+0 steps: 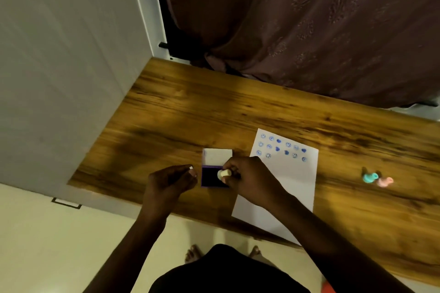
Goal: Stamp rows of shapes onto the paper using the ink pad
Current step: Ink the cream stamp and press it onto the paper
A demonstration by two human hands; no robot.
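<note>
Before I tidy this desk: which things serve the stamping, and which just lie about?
In use: pale yellow stamp in right hand; open purple ink pad; white paper sheet.
Lying about: teal stamp, pink stamp on wooden desk; brown curtain.

Both forearms are bare to the frame edge; no sleeves, watch or bracelet are visible. The left hand (170,182) and the right hand (247,179) carry no gloves or rings. Fingernails on the left hand appear pale at the tips. A dark, black-looking garment (228,273) covers the lower body. Both feet (194,253) are bare, toes visible above the garment edge.
</note>
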